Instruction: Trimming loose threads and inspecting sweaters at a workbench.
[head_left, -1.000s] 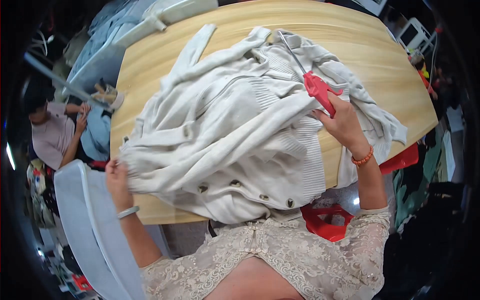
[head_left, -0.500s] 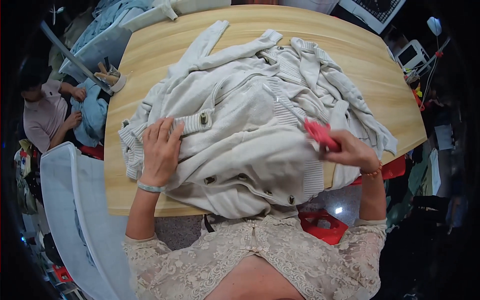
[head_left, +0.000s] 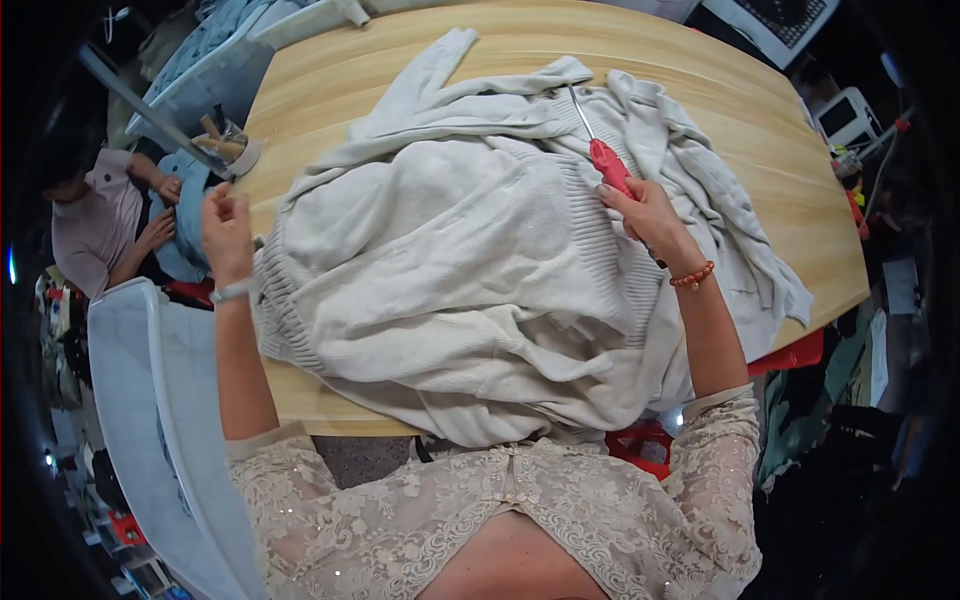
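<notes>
Pale cream knitwear (head_left: 440,240) lies rumpled across the table, with ribbed bands along its left and right parts and sleeves stretched toward the far side. My right hand (head_left: 650,215) is closed around a red-handled tool (head_left: 612,168) with a long thin metal shaft that points away over the knit. What kind of tool it is, I cannot tell. At the table's left edge, my left hand (head_left: 228,230) is raised off the fabric with its fingers curled together. Whether something small sits in those fingers is not visible.
A wooden table (head_left: 330,75) carries the knitwear. By its left edge stands a clear holder (head_left: 240,155) with tools. White bins stand at the near left (head_left: 130,350) and far left (head_left: 200,105). A co-worker (head_left: 95,220) handles blue-grey fabric beyond the left side.
My left hand has left the fabric and moved left and up. The top layer has been turned, so its front buttons no longer show. My right hand has moved farther away with the tool.
</notes>
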